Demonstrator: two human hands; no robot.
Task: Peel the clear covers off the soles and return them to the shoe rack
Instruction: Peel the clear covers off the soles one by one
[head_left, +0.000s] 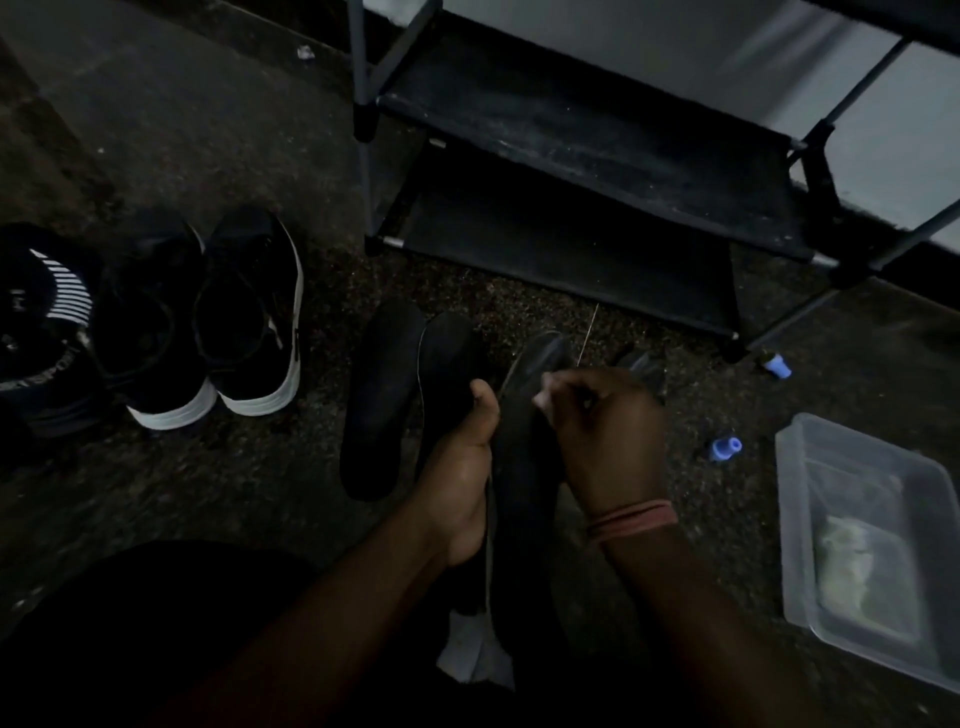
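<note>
Head view: the left hand grips a dark sole along its left edge, held above the floor in front of the empty shoe rack. The right hand is pinched closed at the sole's upper end. Two more soles lie just left; black sneakers stand farther left.

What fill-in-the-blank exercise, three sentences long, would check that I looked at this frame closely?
1. The left hand and right hand both hold a dark ____.
2. The clear plastic box lies on the person's ____ side.
3. The black sneakers have ____ soles.

Missing words: insole; right; white
</note>
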